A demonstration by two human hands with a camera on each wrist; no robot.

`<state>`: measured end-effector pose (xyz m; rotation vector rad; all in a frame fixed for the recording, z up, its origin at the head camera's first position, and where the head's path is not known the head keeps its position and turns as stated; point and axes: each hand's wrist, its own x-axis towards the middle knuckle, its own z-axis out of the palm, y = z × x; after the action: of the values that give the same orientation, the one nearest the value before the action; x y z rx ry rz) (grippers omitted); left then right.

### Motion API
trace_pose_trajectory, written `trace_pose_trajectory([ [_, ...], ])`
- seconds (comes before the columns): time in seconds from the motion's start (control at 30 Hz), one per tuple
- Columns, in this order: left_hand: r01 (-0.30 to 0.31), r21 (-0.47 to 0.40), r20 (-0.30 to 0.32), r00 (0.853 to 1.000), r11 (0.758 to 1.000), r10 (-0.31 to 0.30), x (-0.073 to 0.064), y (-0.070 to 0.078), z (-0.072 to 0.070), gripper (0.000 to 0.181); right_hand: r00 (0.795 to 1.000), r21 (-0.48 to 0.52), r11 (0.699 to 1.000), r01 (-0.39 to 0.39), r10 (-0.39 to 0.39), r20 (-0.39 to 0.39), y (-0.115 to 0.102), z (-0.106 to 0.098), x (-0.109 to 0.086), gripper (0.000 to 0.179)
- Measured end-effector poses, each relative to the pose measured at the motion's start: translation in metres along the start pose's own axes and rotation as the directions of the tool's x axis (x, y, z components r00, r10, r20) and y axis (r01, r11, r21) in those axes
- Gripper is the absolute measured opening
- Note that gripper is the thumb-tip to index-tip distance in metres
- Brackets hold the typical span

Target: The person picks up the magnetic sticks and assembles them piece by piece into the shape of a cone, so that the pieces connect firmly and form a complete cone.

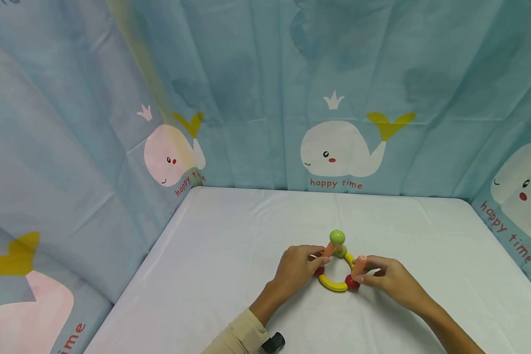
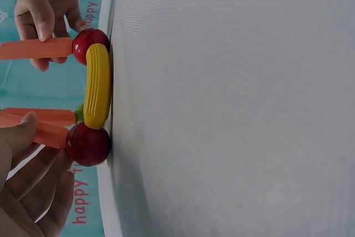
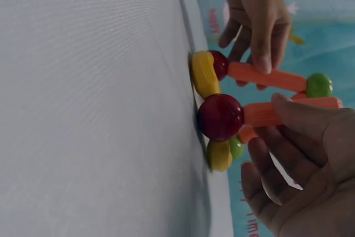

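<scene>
On the white tabletop lies a ring of curved yellow pieces (image 1: 333,285) joined by red balls (image 1: 352,282) and a green ball (image 1: 340,252). Orange rods rise from the balls. My left hand (image 1: 295,269) pinches the left rod (image 3: 266,76), which has a red ball at its foot and another green ball (image 1: 337,237) at its top. With thumb and fingers, my right hand (image 1: 394,282) holds the right rod (image 1: 359,266), whose upper end is bare, above the front-right red ball (image 3: 221,117). A third orange rod (image 2: 50,116) stands behind, partly hidden.
White cloth covers the table (image 1: 230,236). Blue curtains printed with whales (image 1: 336,150) hang behind it and along both sides. A small black object (image 1: 273,341) shows beside the left sleeve (image 1: 243,334) at the front.
</scene>
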<state>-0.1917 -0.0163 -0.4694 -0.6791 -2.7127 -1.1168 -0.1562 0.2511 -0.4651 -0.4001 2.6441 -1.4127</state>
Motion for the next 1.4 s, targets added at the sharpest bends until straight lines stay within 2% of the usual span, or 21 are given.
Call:
trace_pose_trajectory([
  [0.17, 0.0, 0.006, 0.002, 1.0, 1.0, 0.0, 0.0, 0.0, 0.0, 0.036, 0.999, 0.01, 1.0, -0.029, 0.03, -0.016, -0.002, 0.004, 0.006, 0.038],
  [0.5, -0.02, -0.022, -0.005, 1.0, 1.0, 0.02, -0.001, -0.001, 0.001, 0.036, 1.0, 0.019, 1.0, 0.014, -0.014, 0.007, 0.001, 0.012, 0.017, 0.039],
  [1.17, -0.015, 0.021, 0.01, 1.0, 1.0, 0.014, -0.001, 0.002, -0.001, 0.035, 0.999, 0.061, 0.997, 0.043, -0.044, 0.031, 0.001, 0.01, 0.018, 0.036],
  [1.3, -0.018, -0.036, 0.04, 0.999, 0.999, 0.019, -0.002, -0.002, -0.002, 0.037, 0.998, 0.044, 0.998, 0.05, -0.052, 0.042, 0.004, 0.008, 0.018, 0.033],
  [1.4, 0.011, -0.073, 0.058, 0.998, 0.997, -0.006, -0.002, -0.009, -0.008, 0.041, 0.998, -0.029, 0.998, 0.055, -0.055, -0.005, 0.006, 0.003, 0.018, 0.032],
])
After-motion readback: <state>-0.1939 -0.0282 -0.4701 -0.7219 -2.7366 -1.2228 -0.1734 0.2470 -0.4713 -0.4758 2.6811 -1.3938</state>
